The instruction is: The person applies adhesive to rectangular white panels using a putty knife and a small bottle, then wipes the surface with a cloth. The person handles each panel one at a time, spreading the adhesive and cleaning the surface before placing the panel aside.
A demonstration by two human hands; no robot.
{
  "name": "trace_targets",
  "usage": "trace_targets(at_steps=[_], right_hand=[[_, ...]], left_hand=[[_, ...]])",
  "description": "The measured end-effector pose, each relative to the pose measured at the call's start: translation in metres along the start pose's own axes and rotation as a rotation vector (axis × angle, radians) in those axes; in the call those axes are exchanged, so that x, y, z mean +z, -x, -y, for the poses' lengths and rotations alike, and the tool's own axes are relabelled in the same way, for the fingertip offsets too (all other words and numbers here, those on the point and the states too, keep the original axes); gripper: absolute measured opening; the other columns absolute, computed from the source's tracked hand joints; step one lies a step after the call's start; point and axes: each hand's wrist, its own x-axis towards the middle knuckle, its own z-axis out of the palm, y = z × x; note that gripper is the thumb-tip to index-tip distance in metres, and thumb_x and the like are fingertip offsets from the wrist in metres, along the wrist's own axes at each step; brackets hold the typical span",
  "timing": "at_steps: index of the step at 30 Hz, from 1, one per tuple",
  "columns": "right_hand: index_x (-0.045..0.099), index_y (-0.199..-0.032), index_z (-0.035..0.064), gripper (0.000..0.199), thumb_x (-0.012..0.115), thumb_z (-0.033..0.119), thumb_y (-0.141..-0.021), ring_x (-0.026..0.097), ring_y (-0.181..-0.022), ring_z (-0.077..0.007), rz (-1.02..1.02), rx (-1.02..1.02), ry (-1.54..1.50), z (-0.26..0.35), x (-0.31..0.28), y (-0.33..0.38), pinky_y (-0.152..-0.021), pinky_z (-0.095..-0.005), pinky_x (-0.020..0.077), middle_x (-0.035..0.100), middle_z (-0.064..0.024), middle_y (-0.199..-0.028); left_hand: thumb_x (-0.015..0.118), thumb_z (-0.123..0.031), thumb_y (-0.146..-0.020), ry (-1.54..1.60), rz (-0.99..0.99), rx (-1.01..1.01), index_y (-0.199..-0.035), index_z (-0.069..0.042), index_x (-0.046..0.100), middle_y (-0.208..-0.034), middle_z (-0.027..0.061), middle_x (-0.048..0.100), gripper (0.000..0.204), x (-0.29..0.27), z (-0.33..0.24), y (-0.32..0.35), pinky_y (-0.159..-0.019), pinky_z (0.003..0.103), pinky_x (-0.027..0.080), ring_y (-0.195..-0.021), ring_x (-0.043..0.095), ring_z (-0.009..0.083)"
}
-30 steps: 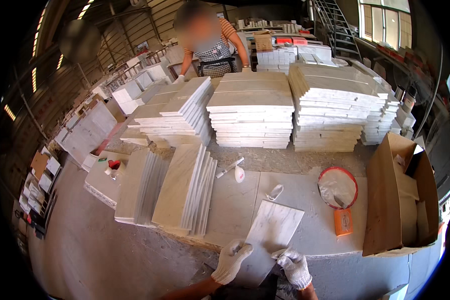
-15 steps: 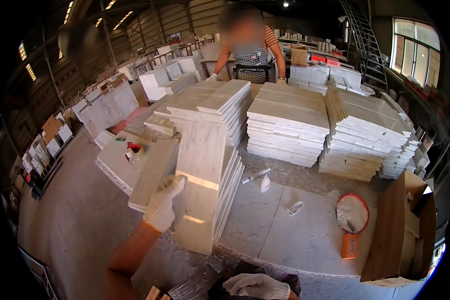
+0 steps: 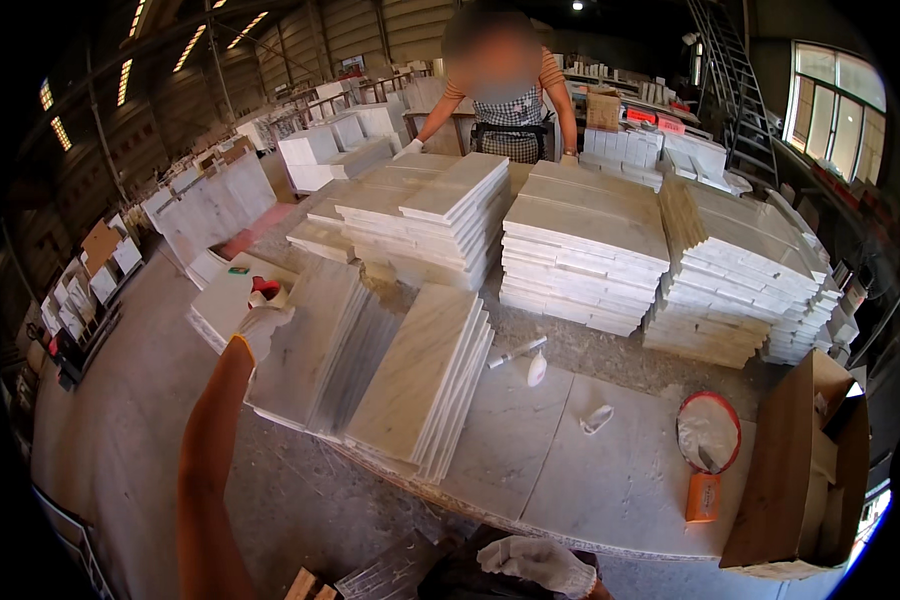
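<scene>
My left hand (image 3: 263,327), in a pale work glove, reaches to the left edge of a leaning row of marble slabs (image 3: 305,335). Its fingers look stretched out and grip nothing visible, though they are slightly blurred. A red object, perhaps a tape dispenser (image 3: 263,289), lies just beyond them. Right of that row, several more marble slabs (image 3: 420,372) lean together, their lower edges near the front table edge. My right hand (image 3: 538,563), also gloved, hangs low at the front of my body, fingers loosely extended and empty.
Tall stacks of marble slabs (image 3: 585,245) line the table's far side. On the right are an open cardboard box (image 3: 770,480), a red-rimmed bowl (image 3: 708,425) and an orange box (image 3: 702,497). A white bottle (image 3: 537,369) stands mid-table. A co-worker (image 3: 510,125) stands behind the stacks.
The slab my left hand steadied upright now leans with the right-hand group. My left hand has let go and moved left to the other row. My right hand has shifted slightly right.
</scene>
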Motion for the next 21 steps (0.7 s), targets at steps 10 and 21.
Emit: trace_targets(at_steps=[10, 21], right_hand=[[0.066, -0.102, -0.0014, 0.021, 0.063, 0.019, -0.096, 0.059, -0.103, -0.0207, -0.061, -0.024, 0.090, -0.001, 0.000, -0.001, -0.090, -0.0336, 0.0463, 0.064, -0.0111, -0.111], [0.063, -0.106, 0.0094, 0.012, 0.061, 0.019, -0.100, 0.064, -0.091, -0.0205, -0.421, -0.134, -0.235, -0.035, -0.018, 0.008, -0.079, -0.0337, 0.0520, 0.066, -0.0119, -0.110]], left_hand=[[0.067, -0.029, -0.085, -1.050, -0.365, 0.550, -0.103, -0.002, 0.066, -0.098, 0.0217, 0.069, 0.032, 0.005, 0.011, -0.020, -0.072, 0.046, 0.052, -0.087, 0.066, 0.0381], [0.065, -0.009, -0.092, -0.180, 0.029, 0.844, -0.108, -0.006, 0.071, -0.076, 0.0083, 0.070, 0.018, 0.143, -0.075, 0.245, -0.057, 0.028, 0.051, -0.057, 0.062, 0.0142]])
